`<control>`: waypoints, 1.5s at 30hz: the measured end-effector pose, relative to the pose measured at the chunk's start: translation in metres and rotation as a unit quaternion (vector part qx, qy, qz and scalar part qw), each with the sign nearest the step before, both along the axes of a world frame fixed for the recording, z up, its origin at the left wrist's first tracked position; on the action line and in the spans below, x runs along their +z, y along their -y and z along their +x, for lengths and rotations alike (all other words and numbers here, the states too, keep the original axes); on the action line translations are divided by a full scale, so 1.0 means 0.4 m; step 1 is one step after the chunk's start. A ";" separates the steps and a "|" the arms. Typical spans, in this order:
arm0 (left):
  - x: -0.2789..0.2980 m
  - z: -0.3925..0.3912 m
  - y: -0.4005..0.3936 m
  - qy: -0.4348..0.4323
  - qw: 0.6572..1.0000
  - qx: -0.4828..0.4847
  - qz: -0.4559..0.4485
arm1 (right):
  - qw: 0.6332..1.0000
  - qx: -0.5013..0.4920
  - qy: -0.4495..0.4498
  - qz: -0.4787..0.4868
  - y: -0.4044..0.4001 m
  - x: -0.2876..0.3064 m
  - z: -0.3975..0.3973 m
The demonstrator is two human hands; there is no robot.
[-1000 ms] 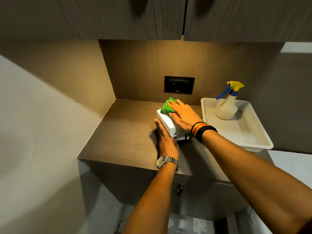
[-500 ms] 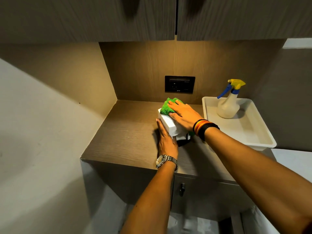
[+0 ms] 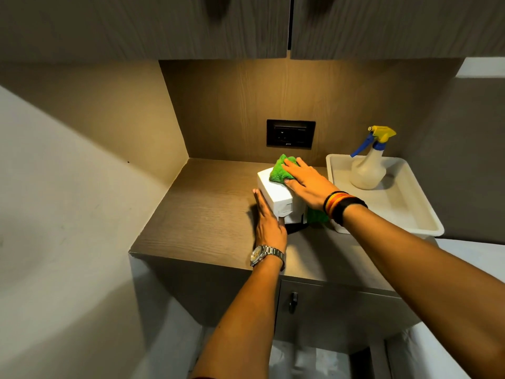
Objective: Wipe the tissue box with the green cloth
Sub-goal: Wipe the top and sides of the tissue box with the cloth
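Note:
A white tissue box (image 3: 274, 194) lies on the wooden counter (image 3: 207, 209), its long side running away from me. My left hand (image 3: 266, 218) rests flat against the box's near left side, a watch on its wrist. My right hand (image 3: 308, 184) lies palm down on top of the box and presses a green cloth (image 3: 281, 172) onto the far end. A bit of green cloth also shows under my right wrist, beside the box.
A white tray (image 3: 410, 212) stands at the right of the counter with a spray bottle (image 3: 369, 165) in it. A black wall socket (image 3: 290, 133) sits behind the box. Cabinets (image 3: 164, 26) hang overhead. A drawer knob (image 3: 293, 301) is below the counter edge.
My right hand and the green cloth stay at the far end of the box top, shifted only slightly. My left hand keeps its place against the box. The view has moved a little.

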State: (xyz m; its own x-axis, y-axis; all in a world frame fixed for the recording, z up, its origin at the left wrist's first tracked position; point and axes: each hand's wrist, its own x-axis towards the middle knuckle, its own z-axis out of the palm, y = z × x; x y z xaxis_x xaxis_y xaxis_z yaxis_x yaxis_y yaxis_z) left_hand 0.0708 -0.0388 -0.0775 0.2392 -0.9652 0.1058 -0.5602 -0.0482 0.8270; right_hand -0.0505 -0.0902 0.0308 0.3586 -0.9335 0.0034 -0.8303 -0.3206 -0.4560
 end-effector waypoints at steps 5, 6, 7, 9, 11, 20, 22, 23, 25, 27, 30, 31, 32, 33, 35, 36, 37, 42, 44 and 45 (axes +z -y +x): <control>0.005 0.005 -0.004 0.008 1.000 0.001 -0.001 | 0.998 0.044 -0.018 -0.049 -0.029 -0.012 0.036; 0.004 0.008 -0.003 0.009 1.000 0.000 -0.001 | 0.997 0.060 -0.009 -0.052 -0.048 -0.016 0.026; 0.003 0.009 -0.001 0.009 1.000 -0.004 -0.001 | 0.996 0.071 0.004 -0.052 -0.068 -0.019 0.012; 0.000 0.010 0.001 0.013 1.000 -0.017 0.001 | 0.995 0.080 0.027 -0.047 -0.106 -0.023 -0.026; 0.002 0.010 0.002 0.017 1.000 -0.026 0.005 | 0.995 0.071 0.051 -0.036 -0.134 -0.024 -0.062; 0.009 0.012 -0.001 0.009 1.000 -0.014 0.010 | 0.998 -0.033 0.049 0.025 -0.041 -0.004 -0.003; 0.007 0.015 -0.001 0.008 1.000 -0.009 0.006 | 0.999 -0.012 0.041 0.005 -0.050 -0.007 0.023; 0.006 0.016 -0.002 0.011 1.000 -0.009 0.003 | 0.999 0.009 0.034 -0.013 -0.067 -0.008 0.026; 0.006 0.019 -0.001 0.019 1.000 -0.020 0.008 | 0.997 0.056 0.028 -0.044 -0.103 -0.016 0.007; 0.006 0.020 0.005 0.024 0.999 -0.033 0.019 | 0.996 0.061 0.051 -0.029 -0.127 -0.026 -0.036; 0.009 0.018 0.017 0.030 0.999 -0.036 0.021 | 0.993 0.003 0.115 -0.002 -0.122 -0.042 -0.067; 0.011 0.016 0.018 0.034 0.999 -0.033 0.022 | 0.990 -0.020 0.141 0.000 -0.115 -0.047 -0.059; 0.012 0.013 0.018 0.036 0.999 -0.029 0.023 | 0.985 -0.041 0.167 0.005 -0.109 -0.051 -0.048; 0.014 0.010 0.016 0.034 0.999 -0.025 0.024 | 0.981 -0.053 0.187 0.006 -0.106 -0.053 -0.034; 0.016 0.003 0.007 0.026 0.999 -0.014 0.025 | 0.979 -0.061 0.193 0.001 -0.100 -0.054 -0.017; 0.017 0.000 0.004 0.025 0.999 -0.010 0.025 | 0.982 -0.061 0.179 -0.003 -0.096 -0.051 -0.015; 0.016 -0.002 0.000 0.024 0.999 -0.007 0.024 | 0.986 -0.056 0.154 -0.005 -0.092 -0.047 -0.013; 0.003 0.003 0.000 0.011 1.000 -0.002 0.028 | 0.998 -0.018 0.059 -0.025 -0.091 -0.040 0.010; -0.003 0.010 0.003 0.015 0.999 -0.018 0.032 | 0.998 0.012 0.056 -0.039 -0.115 -0.046 -0.006; -0.005 0.013 0.008 0.020 0.999 -0.026 0.038 | 0.997 0.019 0.059 -0.040 -0.126 -0.049 -0.020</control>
State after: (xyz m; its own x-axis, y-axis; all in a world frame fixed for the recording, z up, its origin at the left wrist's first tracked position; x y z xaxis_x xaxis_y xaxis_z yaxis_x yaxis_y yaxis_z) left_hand 0.0759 -0.0421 -0.0796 0.1856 -0.9818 0.0410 -0.5960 -0.0793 0.7990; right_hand -0.0587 -0.0396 0.0111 0.3861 -0.9143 0.1222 -0.7594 -0.3902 -0.5206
